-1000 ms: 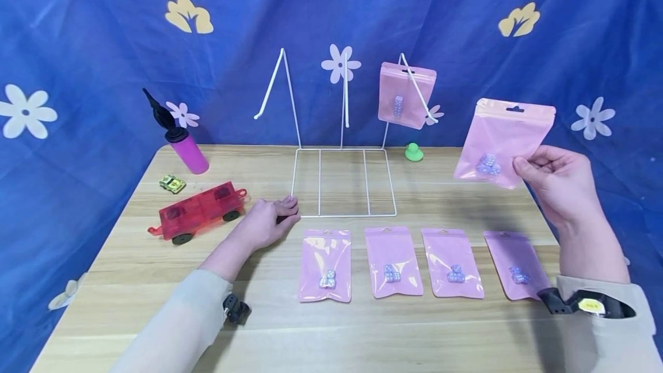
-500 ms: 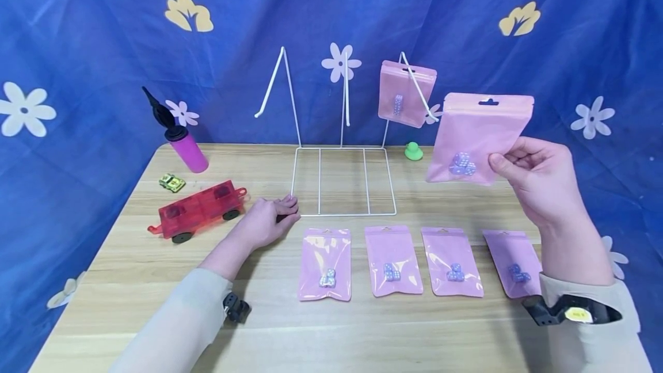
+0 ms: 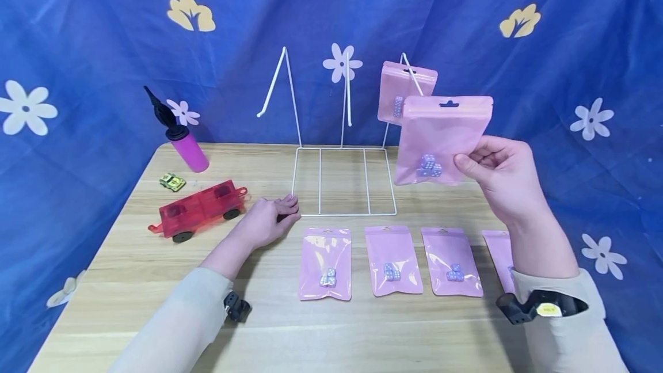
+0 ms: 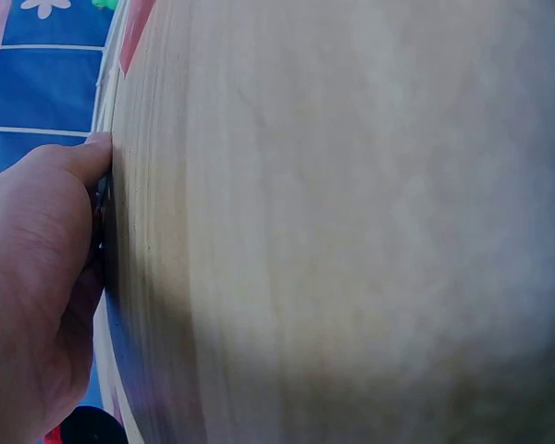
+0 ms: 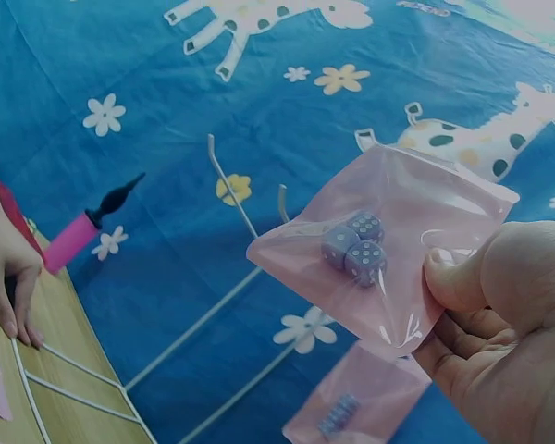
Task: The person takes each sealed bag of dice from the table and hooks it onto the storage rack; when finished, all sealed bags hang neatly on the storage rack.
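My right hand (image 3: 499, 174) pinches the lower right edge of a pink zip bag (image 3: 450, 125) with thumb and fingers. Several speckled dice (image 5: 356, 248) show through that bag, and its hang hole is uncovered at the top. The bag is held up in front of the right hook of a white wire rack (image 3: 344, 214), hiding that hook's tip in the head view. Another pink bag (image 3: 391, 88) hangs on the same hook behind it. My left hand (image 3: 264, 220) presses its fingers at the rack base's front left corner.
Several pink bags of dice (image 3: 393, 252) lie in a row before the rack. A red toy wagon (image 3: 199, 209), a small toy car (image 3: 172, 182) and a purple hand pump (image 3: 189, 151) stand left. Two other hooks (image 3: 271, 82) rise at left and middle.
My right hand has carried the pink zip bag leftward, from the right side to in front of the right hook and the hanging bag. My left hand has stayed at the rack corner.
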Demonstrator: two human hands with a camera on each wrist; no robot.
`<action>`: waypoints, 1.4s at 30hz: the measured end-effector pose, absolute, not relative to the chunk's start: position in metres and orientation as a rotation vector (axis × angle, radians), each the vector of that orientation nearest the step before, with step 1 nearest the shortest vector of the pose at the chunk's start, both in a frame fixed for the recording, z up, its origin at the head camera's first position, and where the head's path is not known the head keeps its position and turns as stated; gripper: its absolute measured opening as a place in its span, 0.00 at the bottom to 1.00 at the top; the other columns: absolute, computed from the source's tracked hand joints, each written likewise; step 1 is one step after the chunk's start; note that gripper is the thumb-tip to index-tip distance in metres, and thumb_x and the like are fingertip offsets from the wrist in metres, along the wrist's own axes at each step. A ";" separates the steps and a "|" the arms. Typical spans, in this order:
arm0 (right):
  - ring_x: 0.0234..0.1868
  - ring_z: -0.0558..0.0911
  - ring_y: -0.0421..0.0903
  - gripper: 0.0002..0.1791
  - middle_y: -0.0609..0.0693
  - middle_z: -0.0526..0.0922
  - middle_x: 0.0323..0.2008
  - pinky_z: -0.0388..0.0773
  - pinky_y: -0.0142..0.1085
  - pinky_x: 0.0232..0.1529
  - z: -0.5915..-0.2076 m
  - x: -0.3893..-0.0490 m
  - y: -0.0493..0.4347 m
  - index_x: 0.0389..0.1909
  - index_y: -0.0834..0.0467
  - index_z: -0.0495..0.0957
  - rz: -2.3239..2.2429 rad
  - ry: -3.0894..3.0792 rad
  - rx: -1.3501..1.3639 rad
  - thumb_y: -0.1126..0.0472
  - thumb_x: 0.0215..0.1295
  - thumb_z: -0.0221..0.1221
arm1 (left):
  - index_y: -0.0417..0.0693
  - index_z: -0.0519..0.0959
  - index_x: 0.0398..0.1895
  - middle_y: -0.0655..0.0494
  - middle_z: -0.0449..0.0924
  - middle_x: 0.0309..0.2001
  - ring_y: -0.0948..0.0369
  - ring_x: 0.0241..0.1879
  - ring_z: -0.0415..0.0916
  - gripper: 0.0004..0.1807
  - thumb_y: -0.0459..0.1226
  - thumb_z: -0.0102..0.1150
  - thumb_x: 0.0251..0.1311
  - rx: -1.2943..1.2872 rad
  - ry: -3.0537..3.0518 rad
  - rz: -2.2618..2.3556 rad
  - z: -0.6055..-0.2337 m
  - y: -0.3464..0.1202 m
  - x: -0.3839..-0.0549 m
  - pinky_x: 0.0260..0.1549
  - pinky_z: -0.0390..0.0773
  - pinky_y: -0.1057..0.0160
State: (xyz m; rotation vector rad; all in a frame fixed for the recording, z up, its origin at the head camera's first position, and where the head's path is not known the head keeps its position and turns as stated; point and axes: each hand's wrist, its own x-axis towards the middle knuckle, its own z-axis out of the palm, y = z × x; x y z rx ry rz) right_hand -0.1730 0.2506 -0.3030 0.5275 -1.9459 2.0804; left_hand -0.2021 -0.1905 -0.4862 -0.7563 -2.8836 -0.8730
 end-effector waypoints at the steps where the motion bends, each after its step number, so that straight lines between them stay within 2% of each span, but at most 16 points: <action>1: 0.29 0.86 0.44 0.08 0.58 0.89 0.32 0.84 0.29 0.32 -0.303 -0.173 0.248 0.42 0.81 0.83 2.077 -1.952 0.533 0.87 0.62 0.62 | 0.36 0.85 0.59 0.42 0.80 0.63 0.49 0.68 0.75 0.20 0.39 0.70 0.70 -0.755 -2.884 -0.871 -0.486 -0.191 -0.202 0.66 0.73 0.47; 10: 0.29 0.86 0.43 0.06 0.57 0.89 0.31 0.83 0.29 0.31 -0.307 -0.173 0.224 0.40 0.77 0.85 2.136 -1.956 0.625 0.80 0.62 0.69 | 0.36 0.85 0.59 0.42 0.80 0.63 0.49 0.68 0.75 0.19 0.39 0.70 0.70 -0.754 -2.887 -0.854 -0.487 -0.191 -0.203 0.67 0.73 0.47; 16: 0.27 0.84 0.42 0.07 0.55 0.88 0.28 0.82 0.30 0.29 -0.313 -0.173 0.208 0.38 0.75 0.86 2.116 -2.013 0.600 0.85 0.62 0.64 | 0.36 0.85 0.59 0.42 0.80 0.63 0.49 0.68 0.75 0.20 0.39 0.69 0.70 -0.753 -2.890 -0.853 -0.488 -0.191 -0.202 0.67 0.73 0.47; 21: 0.28 0.83 0.42 0.07 0.54 0.87 0.29 0.82 0.29 0.31 -0.320 -0.175 0.195 0.38 0.75 0.85 2.108 -2.051 0.614 0.85 0.61 0.64 | 0.35 0.85 0.58 0.41 0.80 0.63 0.49 0.68 0.75 0.19 0.39 0.69 0.70 -0.758 -2.881 -0.857 -0.488 -0.191 -0.202 0.67 0.73 0.47; 31: 0.31 0.84 0.42 0.13 0.52 0.88 0.31 0.82 0.29 0.32 -0.329 -0.179 0.171 0.35 0.63 0.88 2.101 -2.091 0.597 0.83 0.62 0.65 | 0.35 0.85 0.58 0.41 0.80 0.63 0.49 0.68 0.75 0.19 0.39 0.70 0.70 -0.758 -2.880 -0.861 -0.488 -0.191 -0.202 0.67 0.73 0.48; 42: 0.29 0.82 0.42 0.11 0.52 0.87 0.30 0.81 0.29 0.32 -0.339 -0.186 0.154 0.34 0.63 0.87 2.086 -2.105 0.617 0.82 0.63 0.66 | 0.35 0.85 0.58 0.41 0.81 0.62 0.48 0.67 0.76 0.19 0.38 0.70 0.70 -0.770 -2.868 -0.859 -0.488 -0.191 -0.202 0.66 0.74 0.47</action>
